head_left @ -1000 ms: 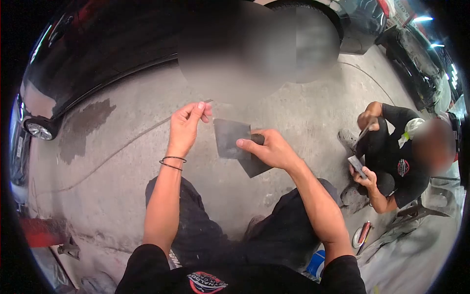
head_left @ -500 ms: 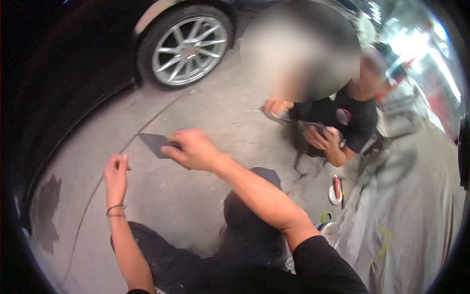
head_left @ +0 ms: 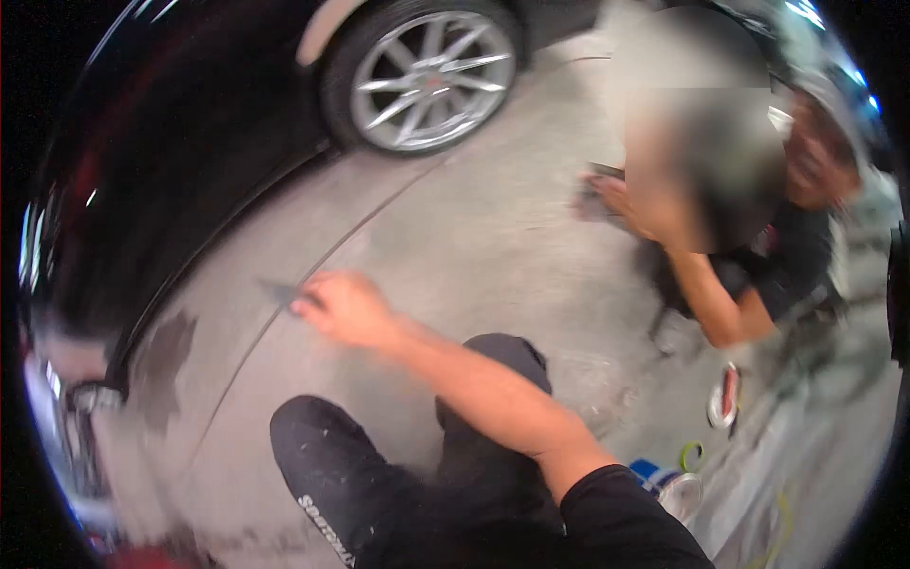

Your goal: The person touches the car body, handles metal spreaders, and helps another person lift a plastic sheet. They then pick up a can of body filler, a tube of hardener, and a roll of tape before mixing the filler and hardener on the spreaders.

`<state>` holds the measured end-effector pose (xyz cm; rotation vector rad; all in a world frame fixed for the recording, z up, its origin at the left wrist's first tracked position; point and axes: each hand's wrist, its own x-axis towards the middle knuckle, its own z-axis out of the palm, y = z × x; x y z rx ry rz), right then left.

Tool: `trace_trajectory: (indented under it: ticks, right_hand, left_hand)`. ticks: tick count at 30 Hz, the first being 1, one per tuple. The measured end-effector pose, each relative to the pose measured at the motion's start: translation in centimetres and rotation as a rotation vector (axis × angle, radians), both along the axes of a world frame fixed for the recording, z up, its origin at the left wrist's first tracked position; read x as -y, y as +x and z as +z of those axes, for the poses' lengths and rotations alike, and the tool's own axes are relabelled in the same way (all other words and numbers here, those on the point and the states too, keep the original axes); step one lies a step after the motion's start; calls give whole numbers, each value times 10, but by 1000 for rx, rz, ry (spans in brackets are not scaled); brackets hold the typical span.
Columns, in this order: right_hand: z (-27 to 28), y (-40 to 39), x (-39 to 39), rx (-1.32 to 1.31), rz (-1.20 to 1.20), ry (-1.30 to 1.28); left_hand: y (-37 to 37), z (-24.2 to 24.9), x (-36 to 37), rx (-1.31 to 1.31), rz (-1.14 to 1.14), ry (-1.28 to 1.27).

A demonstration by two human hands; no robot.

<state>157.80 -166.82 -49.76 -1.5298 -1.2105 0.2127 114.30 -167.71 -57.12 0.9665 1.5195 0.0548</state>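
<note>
My right hand (head_left: 346, 308) reaches out above the concrete floor, closed on a thin dark grey scraper (head_left: 277, 290). Motion blurs the scraper, and its blade points left toward the side of the black car (head_left: 190, 123). Fingers and thumb hide its gripped end. My left hand is out of the picture.
A silver-spoked wheel (head_left: 434, 83) stands at the top. On the right, another person (head_left: 801, 256) crouches with a dark object in hand. A red-and-white item (head_left: 725, 396), a green tape roll (head_left: 693, 457) and a can (head_left: 679, 493) are on the floor. Sheeting (head_left: 806, 455) lies at right.
My left hand has left the view. My right hand, still holding the scraper, appears slightly lower and further left. The view has shifted, and the other person's hands have risen.
</note>
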Motion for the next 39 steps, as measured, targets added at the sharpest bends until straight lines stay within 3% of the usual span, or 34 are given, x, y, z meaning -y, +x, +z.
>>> trace_trajectory:
  ticks: [8, 14, 17, 26, 30, 33, 36, 37, 39]
  right_hand:
    - [-17, -63, -88, -42, 249, -27]
    - [-25, -112, -129, -54, 302, -42]
    - [-16, -117, -138, 30, 310, -176]
    - [-26, -146, -170, 201, 46, -228]
    - [-12, -146, -162, 188, -109, -284]
    - [17, -147, -151, 175, -192, -327]
    - [72, -152, -135, 290, -124, -393]
    - [85, -147, -127, 385, -59, -413]
    - [109, -132, -107, 522, -1, -412]
  left_hand:
    - [-38, 60, 79, -97, 96, -30]
    - [-80, 58, 104, -72, 103, -73]
    - [-92, 60, 99, -58, 69, -102]
    - [-183, 59, 57, 51, -104, -168]
    - [-258, 90, 19, 44, -243, -210]
    - [-307, 121, -27, 61, -413, -245]
    - [-315, 84, -78, 280, -503, -350]
    - [-320, 77, -87, 174, -376, -429]
    - [-322, 84, -115, 110, -441, -470]
